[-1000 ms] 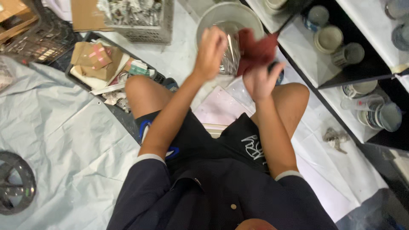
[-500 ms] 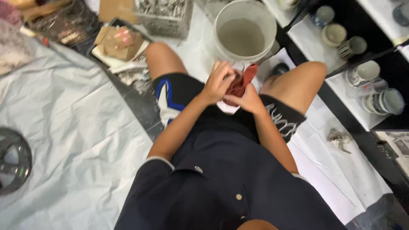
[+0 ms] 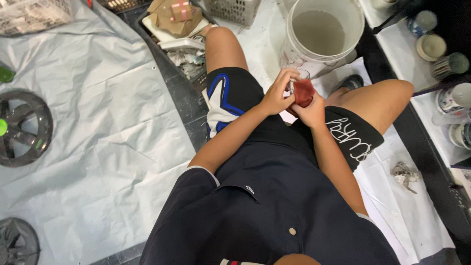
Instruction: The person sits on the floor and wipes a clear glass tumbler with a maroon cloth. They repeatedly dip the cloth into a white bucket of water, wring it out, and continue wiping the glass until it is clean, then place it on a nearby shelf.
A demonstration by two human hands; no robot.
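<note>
I sit with my knees apart and both hands meet just above my lap. My left hand (image 3: 277,93) grips a clear glass (image 3: 300,75) by its rim and side. My right hand (image 3: 310,112) holds a dark red cloth (image 3: 303,92) stuffed into and around the glass. Most of the glass is hidden by the cloth and my fingers. Just beyond my hands stands a large white bucket (image 3: 294,44) with cloudy water in it.
White sheeting (image 3: 98,122) covers the floor to the left, with dark wheel-like objects (image 3: 22,127) on it. A tray of cardboard boxes (image 3: 171,14) lies at the top. Shelves with cups and jars (image 3: 441,54) run along the right. A crumpled scrap (image 3: 405,174) lies near my right leg.
My hands came down from in front of the bucket to my lap. The cloth, loose and spread a second ago, is now pressed into the glass. The view shifted right.
</note>
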